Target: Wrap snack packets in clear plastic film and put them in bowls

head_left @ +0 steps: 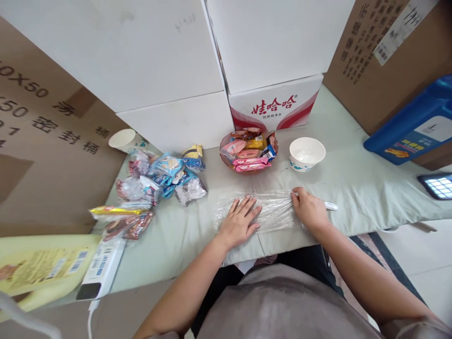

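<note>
Head view: both hands rest on a sheet of clear plastic wrap (263, 211) spread flat on the desk (360, 188) directly in front of the person. The left hand (239, 222) lies palm down with fingers spread and released, pressing the left part of the sheet. The right hand (310, 208) sits at the sheet's right edge, fingers curled as if pinching or holding that edge down; whether it truly grips the film cannot be told. A small white object (331, 205), perhaps a pen or cutter, pokes out just beside the right hand.

As a judgement, the work looks early: the wrap is laid out and being smoothed, yet nothing sits on it, and the snacks are all apart from it.

Beyond the sheet stands a reddish bowl (249, 162) filled with wrapped snacks, and just to its right an empty white paper bowl (307, 153). To the left, a loose pile of snack packets (158, 181) lies on the desk, with a paper cup (125, 140) behind it. White boxes (158, 61) and a red-printed carton (275, 106) line the back. A blue crate (416, 122) sits at far right, a yellow bottle (38, 268) at near left.
</note>
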A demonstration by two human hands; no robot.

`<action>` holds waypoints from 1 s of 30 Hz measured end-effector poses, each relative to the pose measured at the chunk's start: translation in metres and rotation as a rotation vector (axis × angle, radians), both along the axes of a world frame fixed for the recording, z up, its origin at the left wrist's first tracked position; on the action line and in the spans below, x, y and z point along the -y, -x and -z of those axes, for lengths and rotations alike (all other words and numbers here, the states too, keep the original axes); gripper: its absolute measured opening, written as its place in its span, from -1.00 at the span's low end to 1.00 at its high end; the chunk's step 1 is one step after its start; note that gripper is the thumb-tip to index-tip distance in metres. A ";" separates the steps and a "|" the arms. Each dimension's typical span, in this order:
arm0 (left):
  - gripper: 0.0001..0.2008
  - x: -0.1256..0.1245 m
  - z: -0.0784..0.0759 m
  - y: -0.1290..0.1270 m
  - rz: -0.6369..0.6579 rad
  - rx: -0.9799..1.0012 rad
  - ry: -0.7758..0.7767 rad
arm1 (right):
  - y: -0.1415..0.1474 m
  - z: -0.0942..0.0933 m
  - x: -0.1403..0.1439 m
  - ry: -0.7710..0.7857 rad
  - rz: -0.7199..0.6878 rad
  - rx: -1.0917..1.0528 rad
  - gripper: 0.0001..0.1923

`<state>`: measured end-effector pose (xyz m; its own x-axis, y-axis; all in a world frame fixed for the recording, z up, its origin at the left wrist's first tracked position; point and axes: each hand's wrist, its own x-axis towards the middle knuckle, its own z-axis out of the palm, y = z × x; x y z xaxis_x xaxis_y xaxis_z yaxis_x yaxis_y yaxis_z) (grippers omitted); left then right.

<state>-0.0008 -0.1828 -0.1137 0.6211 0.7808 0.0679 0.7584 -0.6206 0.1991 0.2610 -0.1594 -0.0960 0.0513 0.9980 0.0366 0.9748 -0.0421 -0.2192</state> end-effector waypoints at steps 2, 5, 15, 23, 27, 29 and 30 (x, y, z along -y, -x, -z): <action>-0.47 0.000 -0.002 -0.001 0.003 -0.022 0.017 | -0.001 -0.004 0.000 -0.116 -0.039 -0.042 -0.64; -0.45 0.001 -0.003 -0.005 0.003 -0.032 0.032 | 0.010 -0.005 0.005 -0.227 -0.348 -0.081 -0.61; -0.31 0.010 0.002 0.061 -0.385 -0.030 -0.079 | 0.013 0.018 0.031 -0.058 -0.691 0.010 -0.21; -0.81 0.051 -0.009 0.089 -0.062 0.130 -0.199 | -0.021 0.020 0.067 -0.248 -0.717 -0.181 -0.70; -0.82 0.045 -0.014 0.091 -0.035 0.198 -0.230 | -0.023 0.017 0.064 -0.341 -0.751 -0.252 -0.80; -0.83 0.044 -0.020 0.094 -0.041 0.257 -0.137 | -0.024 0.011 0.062 -0.334 -0.796 -0.305 -0.81; -0.84 0.045 -0.024 0.095 -0.062 0.287 -0.083 | -0.025 0.008 0.062 -0.310 -0.801 -0.335 -0.81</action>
